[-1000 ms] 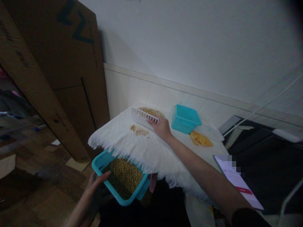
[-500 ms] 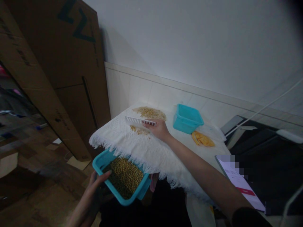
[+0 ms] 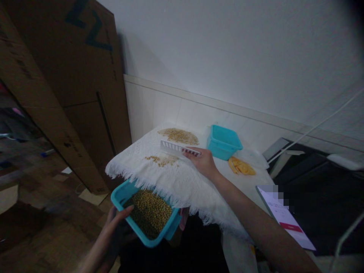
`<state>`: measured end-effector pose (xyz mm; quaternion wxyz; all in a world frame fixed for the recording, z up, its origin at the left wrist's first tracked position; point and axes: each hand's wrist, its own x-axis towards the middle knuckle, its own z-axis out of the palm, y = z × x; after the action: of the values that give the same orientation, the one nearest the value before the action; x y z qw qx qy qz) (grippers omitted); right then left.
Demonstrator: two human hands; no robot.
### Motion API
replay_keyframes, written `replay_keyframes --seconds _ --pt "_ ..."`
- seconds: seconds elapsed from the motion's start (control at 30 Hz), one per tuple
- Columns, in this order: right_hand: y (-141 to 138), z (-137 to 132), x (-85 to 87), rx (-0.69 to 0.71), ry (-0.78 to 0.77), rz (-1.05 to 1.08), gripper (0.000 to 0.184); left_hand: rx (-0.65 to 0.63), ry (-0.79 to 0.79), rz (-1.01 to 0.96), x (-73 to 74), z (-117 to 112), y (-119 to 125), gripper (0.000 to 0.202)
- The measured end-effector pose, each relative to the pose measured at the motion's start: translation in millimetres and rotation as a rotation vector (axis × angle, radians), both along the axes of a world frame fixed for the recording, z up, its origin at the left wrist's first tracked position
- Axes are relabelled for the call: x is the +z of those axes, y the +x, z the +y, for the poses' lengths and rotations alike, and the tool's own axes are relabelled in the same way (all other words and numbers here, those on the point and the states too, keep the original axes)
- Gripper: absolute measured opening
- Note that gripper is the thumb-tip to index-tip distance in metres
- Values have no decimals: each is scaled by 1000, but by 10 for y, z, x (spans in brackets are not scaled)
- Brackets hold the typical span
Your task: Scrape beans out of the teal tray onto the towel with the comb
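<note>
My left grip (image 3: 113,223) clasps the tub (image 3: 148,242) below the cloth (image 3: 182,185); my right grip (image 3: 203,163) pinches the slotted tray (image 3: 173,147), loose beans (image 3: 160,161) left of it. Sweeping too hard or tilting the tub could, I fear, scatter them floorward.

You have one white cloth (image 3: 182,185) before you, and two hands of your own: the left hand (image 3: 115,223) below its near fringe, the right hand (image 3: 202,162) above its middle. Count two turquoise tubs, a bean-filled tub (image 3: 136,230) partly under the cloth's near fringe and a second tub (image 3: 222,149) toward its far right. You have one white slotted tray (image 3: 172,147) over the cloth, and two patches of beans on it, a larger patch (image 3: 179,135) at the back and a smaller patch (image 3: 160,160) further forward; the single beans are too many to count. Add one crumpled yellow item (image 3: 241,167) toward the cloth's right side, one lit screen (image 3: 287,218) to its right, and one large cardboard box (image 3: 85,76) to its left.
</note>
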<state>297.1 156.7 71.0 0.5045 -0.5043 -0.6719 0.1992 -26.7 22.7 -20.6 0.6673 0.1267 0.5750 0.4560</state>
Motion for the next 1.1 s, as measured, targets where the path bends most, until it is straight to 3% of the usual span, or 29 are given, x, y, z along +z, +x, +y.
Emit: replay_keyframes --seconds 0.13,0.3,0.53,0.7,0.9,1.1 --pt "189 -61 -93 -57 -28 -5 30 -29 45 48 -119 5 41 82" --pt "219 -116 -94 1 -63 14 40 -39 15 44 -60 -40 109 85" --pt "252 -251 -4 32 -100 36 43 -61 10 67 -40 -44 148 70" --pt "330 -349 -30 -28 -84 54 46 -57 -2 -8 3 -84 168 93" --pt "335 -474 -66 8 -108 62 45 -101 -23 25 -41 -73 210 114" --pt "385 -615 -12 -38 -87 49 44 -124 0 -18 -65 -97 262 123"
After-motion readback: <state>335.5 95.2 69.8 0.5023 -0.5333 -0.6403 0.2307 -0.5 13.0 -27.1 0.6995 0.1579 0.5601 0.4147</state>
